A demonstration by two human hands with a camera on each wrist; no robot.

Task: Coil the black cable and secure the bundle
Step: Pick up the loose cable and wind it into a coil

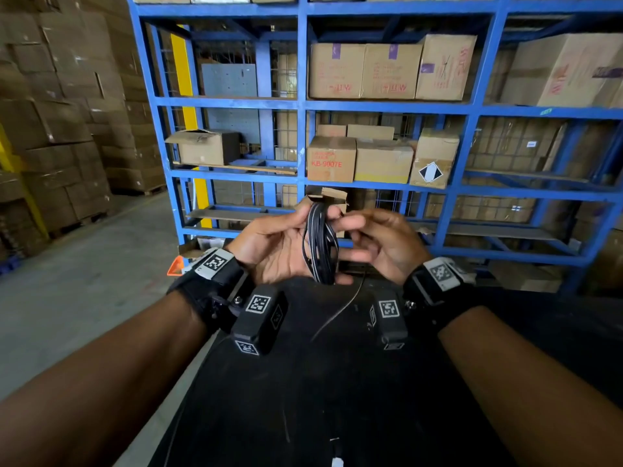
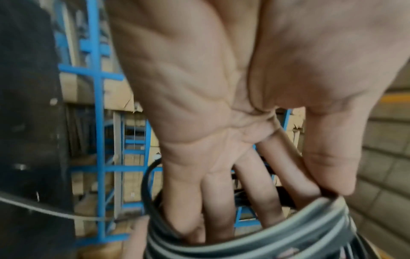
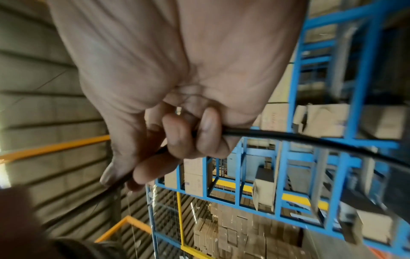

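The black cable [image 1: 320, 247] is wound into a narrow coil of several loops, held upright between both hands above a black table [image 1: 337, 382]. My left hand [image 1: 278, 246] lies palm up. In the left wrist view its fingers [image 2: 221, 201] reach through the coil [image 2: 277, 234] and the thumb [image 2: 328, 166] presses the loops against them. My right hand [image 1: 384, 244] is just right of the coil. Its curled fingers [image 3: 177, 140] pinch a single cable strand [image 3: 310, 140]. A loose strand [image 1: 340, 308] trails from the coil down over the table.
A blue steel rack [image 1: 303, 106] with cardboard boxes [image 1: 332, 158] stands right behind the table. Stacked cartons [image 1: 50, 112] fill the left side past a grey concrete floor [image 1: 84, 281]. An orange object [image 1: 175, 266] lies by the table's far left corner.
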